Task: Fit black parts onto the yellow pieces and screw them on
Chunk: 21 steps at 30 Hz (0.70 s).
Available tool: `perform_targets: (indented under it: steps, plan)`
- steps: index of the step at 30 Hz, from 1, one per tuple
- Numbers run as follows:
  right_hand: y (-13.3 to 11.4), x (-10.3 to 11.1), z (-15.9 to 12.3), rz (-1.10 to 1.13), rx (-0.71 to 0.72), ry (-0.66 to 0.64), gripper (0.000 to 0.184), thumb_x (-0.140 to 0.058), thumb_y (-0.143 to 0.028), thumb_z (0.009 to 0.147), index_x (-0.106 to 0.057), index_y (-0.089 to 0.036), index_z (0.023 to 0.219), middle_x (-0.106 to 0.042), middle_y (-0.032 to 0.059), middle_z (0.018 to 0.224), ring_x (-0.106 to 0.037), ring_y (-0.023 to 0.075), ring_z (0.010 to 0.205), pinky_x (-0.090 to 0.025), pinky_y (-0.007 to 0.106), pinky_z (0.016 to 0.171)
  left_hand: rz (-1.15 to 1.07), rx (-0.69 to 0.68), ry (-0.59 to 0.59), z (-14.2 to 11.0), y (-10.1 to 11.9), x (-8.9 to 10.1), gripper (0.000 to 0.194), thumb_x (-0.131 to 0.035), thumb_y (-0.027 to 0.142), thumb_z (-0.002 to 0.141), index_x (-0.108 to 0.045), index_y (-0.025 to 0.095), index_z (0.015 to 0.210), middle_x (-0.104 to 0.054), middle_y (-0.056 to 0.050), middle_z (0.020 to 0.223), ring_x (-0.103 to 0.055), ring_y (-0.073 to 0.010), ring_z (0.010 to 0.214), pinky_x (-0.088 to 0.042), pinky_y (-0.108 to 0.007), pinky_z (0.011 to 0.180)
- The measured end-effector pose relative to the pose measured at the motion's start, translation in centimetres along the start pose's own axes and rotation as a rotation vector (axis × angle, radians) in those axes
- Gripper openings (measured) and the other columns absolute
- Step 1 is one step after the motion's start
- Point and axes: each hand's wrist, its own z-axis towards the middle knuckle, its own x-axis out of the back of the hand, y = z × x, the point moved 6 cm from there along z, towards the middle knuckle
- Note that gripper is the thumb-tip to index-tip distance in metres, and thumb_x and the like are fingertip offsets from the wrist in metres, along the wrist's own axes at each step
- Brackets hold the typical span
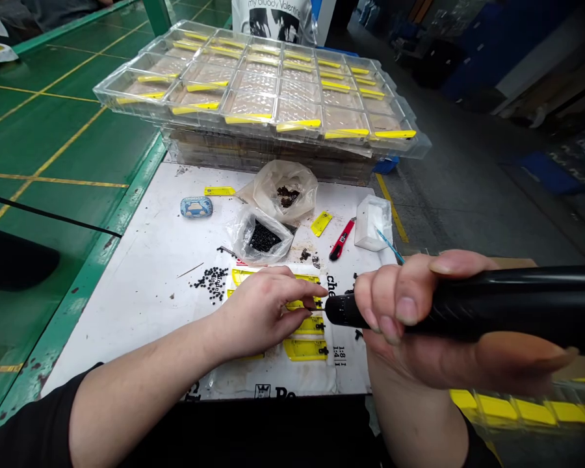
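Observation:
My right hand (409, 305) is wrapped around a black electric screwdriver (507, 302), which lies level with its nose pointing left. A thin bit sticks out from that nose toward my left hand (273, 302). The thumb and fingers of my left hand are pinched together by the bit's tip; what lies between them is hidden. Below them, several flat yellow plastic pieces (305, 350) rest in a row on white printed packaging (316, 380), with small black parts (322, 325) at their right ends. My left hand covers some of these pieces.
Small black screws (212, 283) lie scattered beside an open bag of black screws (264, 237). Behind it stands a bag of brown parts (288, 195). A red utility knife (342, 240), white box (373, 221), and blue tin (196, 207) are nearby. Stacked clear trays (253, 84) hold yellow pieces.

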Motion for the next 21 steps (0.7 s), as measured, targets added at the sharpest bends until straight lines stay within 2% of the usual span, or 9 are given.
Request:
perform_targets:
  steps: [7,10,12,15,17,19,21]
  plan:
    - [0.3,-0.4,0.3,0.078,0.057,-0.07,0.043,-0.087,-0.055,0.089,-0.084,-0.018,0.11,-0.066,-0.0028,0.065,-0.052,0.0095,0.039,-0.047,0.027,0.037,-0.037,0.02,-0.071,0.1,-0.2,-0.3,0.039,-0.072,0.012,0.1,-0.074,0.019,0.139,-0.084,-0.002,0.108,-0.072,-0.0186,0.097,-0.057,-0.033,0.09]
    - [1.1,-0.4,0.4,0.068,0.008,-0.098,0.042,-0.087,-0.054,0.09,-0.083,-0.018,0.112,-0.068,-0.0024,0.067,-0.054,0.0102,0.041,-0.049,0.028,0.04,0.059,-0.026,-0.104,0.1,0.0,-0.1,0.053,-0.084,0.029,0.097,-0.069,0.018,0.147,-0.078,-0.009,0.135,-0.069,-0.0246,0.118,-0.055,-0.04,0.105]
    - [1.6,-0.3,0.4,0.029,-0.059,-0.133,0.042,-0.089,-0.054,0.088,-0.082,-0.019,0.112,-0.069,-0.0023,0.068,-0.056,0.0114,0.042,-0.049,0.028,0.041,0.186,-0.057,-0.103,0.1,0.0,0.2,0.055,-0.087,0.041,0.095,-0.071,0.019,0.142,-0.072,-0.012,0.143,-0.064,-0.0292,0.123,-0.051,-0.046,0.108]
    - [1.9,0.0,0.6,-0.064,-0.189,-0.194,0.042,-0.093,-0.051,0.084,-0.082,-0.021,0.112,-0.071,-0.0016,0.069,-0.057,0.0126,0.044,-0.047,0.028,0.041,0.33,-0.093,-0.164,0.2,0.1,0.1,0.028,-0.084,0.046,0.097,-0.081,0.021,0.109,-0.073,-0.009,0.12,-0.062,-0.0283,0.107,-0.05,-0.043,0.091]
    - [1.6,0.3,0.6,-0.124,-0.259,-0.191,0.042,-0.094,-0.05,0.083,-0.083,-0.021,0.111,-0.071,-0.0013,0.069,-0.056,0.0123,0.045,-0.047,0.028,0.041,0.355,-0.158,-0.256,0.1,0.5,-0.4,0.024,-0.083,0.044,0.097,-0.08,0.022,0.089,-0.071,-0.007,0.104,-0.059,-0.0258,0.098,-0.045,-0.04,0.083]
    - [1.0,0.4,0.3,-0.156,-0.283,-0.17,0.043,-0.095,-0.052,0.081,-0.083,-0.022,0.109,-0.069,-0.0019,0.067,-0.054,0.0113,0.043,-0.046,0.027,0.039,0.36,-0.2,-0.328,0.0,0.9,-1.1,0.023,-0.085,0.039,0.096,-0.078,0.022,0.082,-0.069,-0.005,0.098,-0.058,-0.0245,0.095,-0.042,-0.039,0.081]
    - [0.2,0.2,-0.4,-0.165,-0.247,-0.149,0.044,-0.093,-0.055,0.082,-0.083,-0.022,0.109,-0.065,-0.0033,0.065,-0.048,0.0093,0.04,-0.044,0.026,0.036,0.36,-0.205,-0.37,-0.1,1.2,-1.6,0.02,-0.085,0.034,0.094,-0.078,0.022,0.08,-0.07,-0.004,0.096,-0.058,-0.0242,0.096,-0.04,-0.039,0.08]
